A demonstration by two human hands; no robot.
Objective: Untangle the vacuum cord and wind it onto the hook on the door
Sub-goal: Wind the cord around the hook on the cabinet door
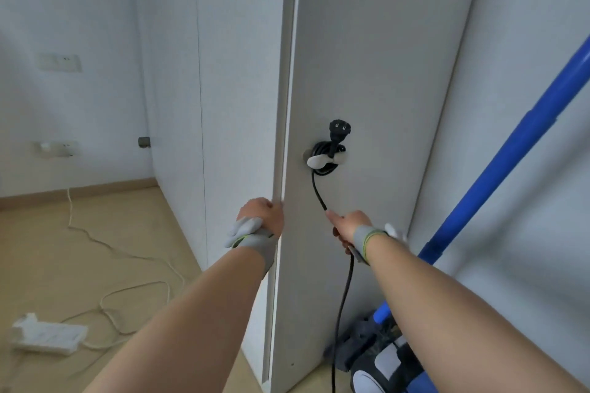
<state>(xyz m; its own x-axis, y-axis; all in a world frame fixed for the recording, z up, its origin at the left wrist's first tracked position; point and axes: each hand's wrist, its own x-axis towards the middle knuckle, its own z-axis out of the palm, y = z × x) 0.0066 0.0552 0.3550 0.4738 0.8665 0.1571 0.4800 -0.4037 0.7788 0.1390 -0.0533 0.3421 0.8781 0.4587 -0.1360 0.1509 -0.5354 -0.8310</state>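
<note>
A white hook (320, 160) sits on the face of the white door (376, 73). Several turns of the black vacuum cord (319, 191) are wound on it, and the black plug (339, 130) sticks up above the coil. From the hook the cord runs down into my right hand (349, 228), which grips it just below, then hangs on toward the floor. My left hand (263, 217) grips the door's edge at about the same height. Both wrists wear grey cuffs.
The vacuum's blue tube (510, 150) leans up to the right, with its body (383, 360) on the floor behind the door. A white power strip (48, 333) and its white cable (127, 265) lie on the floor at left. Wall sockets (60, 62) are at left.
</note>
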